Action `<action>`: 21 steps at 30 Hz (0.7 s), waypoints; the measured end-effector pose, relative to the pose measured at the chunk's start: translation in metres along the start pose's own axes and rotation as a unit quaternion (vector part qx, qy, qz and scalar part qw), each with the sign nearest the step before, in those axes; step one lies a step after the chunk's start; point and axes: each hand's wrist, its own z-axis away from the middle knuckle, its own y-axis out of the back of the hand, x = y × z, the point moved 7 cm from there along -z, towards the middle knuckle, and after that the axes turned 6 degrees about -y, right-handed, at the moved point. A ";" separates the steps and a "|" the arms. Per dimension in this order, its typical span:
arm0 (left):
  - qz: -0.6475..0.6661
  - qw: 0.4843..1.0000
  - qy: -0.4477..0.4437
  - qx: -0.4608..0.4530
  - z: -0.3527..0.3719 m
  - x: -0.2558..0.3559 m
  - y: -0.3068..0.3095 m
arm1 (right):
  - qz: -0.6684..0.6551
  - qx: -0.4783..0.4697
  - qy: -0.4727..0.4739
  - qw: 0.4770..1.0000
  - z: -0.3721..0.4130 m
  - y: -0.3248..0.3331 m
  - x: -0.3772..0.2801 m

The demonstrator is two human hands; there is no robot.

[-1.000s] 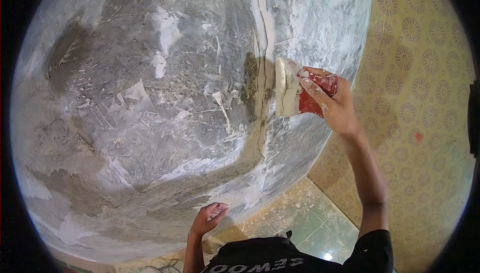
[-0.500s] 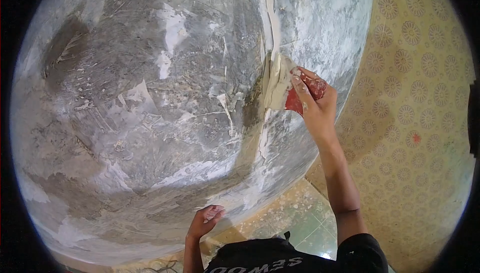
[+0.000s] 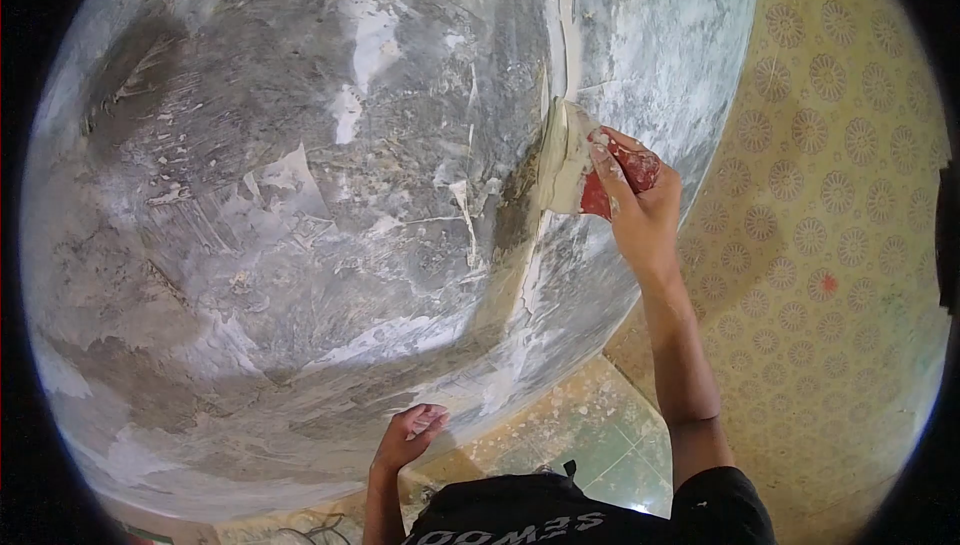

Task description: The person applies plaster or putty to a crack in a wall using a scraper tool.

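My right hand [image 3: 645,205] grips a red scraper [image 3: 597,195] with fingers and thumb pressed on its body. Pale putty coats the blade, whose edge lies against a vertical seam on the grey wall [image 3: 400,195]. Above the blade, a thick ridge of cream putty [image 3: 572,35] runs up the seam. Lower down, my left hand [image 3: 418,425] hangs near the wall's base, loosely curled with white residue on it. Nothing shows in it.
To the right stands a yellowish wall [image 3: 830,185] with a flower pattern. Green floor tiles [image 3: 620,450] spattered with white bits lie below. Some cable-like strands [image 3: 315,528] are at the bottom left. My black shirt [image 3: 540,510] fills the lower middle.
The grey wall and its seam have shifted a little to the right in view. My right hand and the scraper have also shifted slightly right, with the blade still at the seam.
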 end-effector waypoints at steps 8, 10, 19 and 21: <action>0.024 1.000 0.007 0.006 0.002 0.010 0.004 | 0.030 -0.025 -0.008 0.999 0.005 -0.008 -0.010; 0.027 0.999 0.021 -0.005 -0.001 0.013 0.002 | 0.041 -0.028 -0.022 0.999 0.014 -0.013 -0.015; -0.036 0.997 0.069 -0.015 0.002 0.017 0.007 | -0.144 0.005 -0.181 0.973 0.094 0.019 0.082; -0.012 0.998 0.056 0.017 0.010 -0.003 0.009 | -0.149 0.058 -0.218 0.963 0.129 0.029 0.125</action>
